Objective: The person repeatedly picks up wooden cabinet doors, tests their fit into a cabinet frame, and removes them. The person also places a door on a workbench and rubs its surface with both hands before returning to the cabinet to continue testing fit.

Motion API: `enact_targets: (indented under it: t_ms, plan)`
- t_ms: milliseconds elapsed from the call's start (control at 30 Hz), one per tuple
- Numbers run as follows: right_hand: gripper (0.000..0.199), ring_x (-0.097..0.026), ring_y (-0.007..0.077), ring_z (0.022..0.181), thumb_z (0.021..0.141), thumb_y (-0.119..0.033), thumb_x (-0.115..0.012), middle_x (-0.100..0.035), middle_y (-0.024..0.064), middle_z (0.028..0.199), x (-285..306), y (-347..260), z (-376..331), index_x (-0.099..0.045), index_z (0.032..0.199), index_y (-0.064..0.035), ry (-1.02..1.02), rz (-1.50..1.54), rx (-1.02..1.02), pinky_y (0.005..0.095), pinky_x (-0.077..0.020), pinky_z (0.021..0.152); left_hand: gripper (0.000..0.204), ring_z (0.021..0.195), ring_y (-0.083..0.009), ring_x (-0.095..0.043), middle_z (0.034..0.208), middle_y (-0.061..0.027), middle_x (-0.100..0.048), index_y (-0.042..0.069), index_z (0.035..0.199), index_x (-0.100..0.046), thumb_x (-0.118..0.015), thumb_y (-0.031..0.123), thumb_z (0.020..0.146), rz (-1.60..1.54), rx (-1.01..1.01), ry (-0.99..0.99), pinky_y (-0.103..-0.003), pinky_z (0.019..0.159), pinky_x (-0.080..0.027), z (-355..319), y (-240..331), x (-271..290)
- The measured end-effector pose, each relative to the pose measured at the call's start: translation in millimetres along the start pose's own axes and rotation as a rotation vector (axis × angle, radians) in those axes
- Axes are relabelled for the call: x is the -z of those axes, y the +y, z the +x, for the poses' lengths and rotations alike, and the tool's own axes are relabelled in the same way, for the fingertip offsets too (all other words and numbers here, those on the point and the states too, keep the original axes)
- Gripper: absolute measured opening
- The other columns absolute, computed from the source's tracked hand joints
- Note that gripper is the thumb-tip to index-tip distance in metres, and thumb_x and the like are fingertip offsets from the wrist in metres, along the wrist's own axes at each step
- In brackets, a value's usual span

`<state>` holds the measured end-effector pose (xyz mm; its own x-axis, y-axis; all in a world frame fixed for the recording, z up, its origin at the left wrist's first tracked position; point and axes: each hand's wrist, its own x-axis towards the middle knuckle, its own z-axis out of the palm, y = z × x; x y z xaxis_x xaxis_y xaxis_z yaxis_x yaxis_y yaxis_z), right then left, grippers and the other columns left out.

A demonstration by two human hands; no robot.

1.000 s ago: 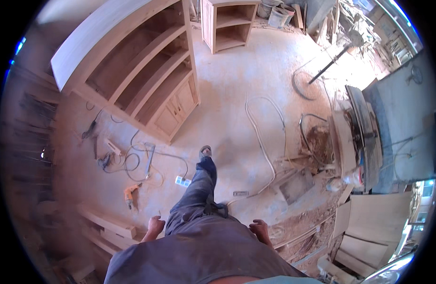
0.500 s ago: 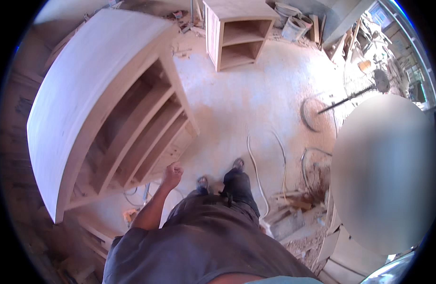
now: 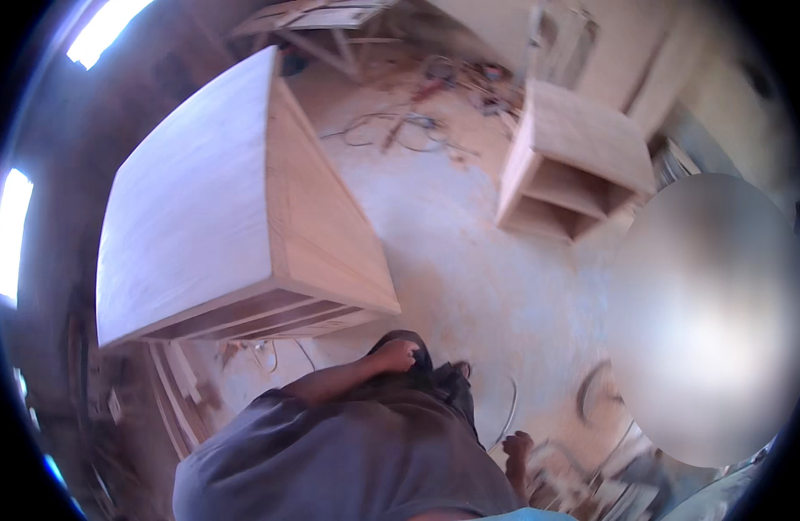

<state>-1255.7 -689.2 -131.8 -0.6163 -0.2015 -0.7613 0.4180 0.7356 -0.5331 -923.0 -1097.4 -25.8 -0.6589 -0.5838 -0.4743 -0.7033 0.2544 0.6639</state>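
Observation:
My left hand (image 3: 397, 356) is in front of my body, over my dark trousers, its fingers curled in with nothing seen in them. Lower right, my right hand (image 3: 517, 445) hangs beside my body, fingers folded in and somewhat blurred; no object shows in it. Neither hand touches furniture. Nearest to the left hand is a large unfinished wooden cabinet (image 3: 196, 200) with a pale broad top, a bare side panel and open drawer slots along its near face.
A smaller wooden cabinet (image 3: 582, 130) with two open compartments stands at the far right. Cables and tools (image 3: 417, 117) lie on the dusty floor at the back. Boards (image 3: 176, 391) lean at the left, a hose (image 3: 511, 412) is near my feet, and wood scraps (image 3: 626, 495) lie lower right.
My view has turned left, so the small cabinet sits farther right and the large cabinet shows its side. My left hand now lies over my leg, and my right hand has come into view.

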Motion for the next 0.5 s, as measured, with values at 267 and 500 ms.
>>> enact_targets:
  t_ms: [267, 500]
  plan:
    - [0.043, -0.065, 0.018, 0.061, 0.079, 0.002, -0.065, -0.066, 0.0124, 0.083, -93, -379, 121, -0.056, 0.121, 0.0068, -0.112, 0.127, 0.412, 0.0261, -0.052, 0.05, 0.031, 0.107, -0.0415, -0.068, 0.11, -0.0234, -0.072, 0.003, 0.108, -0.073, -0.061, 0.014, 0.081, 0.075, 0.285, 0.12, -0.05, 0.091, -0.055, 240, 17, 112]
    - [0.039, -0.073, 0.0261, 0.073, 0.081, -0.003, -0.063, -0.073, 0.0209, 0.09, -164, -401, 142, -0.065, 0.118, 0.0062, -0.265, -0.508, 0.324, 0.037, -0.0588, 0.066, 0.02, 0.082, -0.0328, -0.065, 0.086, -0.0158, -0.066, 0.005, 0.102, -0.066, -0.062, 0.019, 0.088, -0.245, 0.091, 0.562, -0.046, 0.072, -0.054, 362, 41, 225]
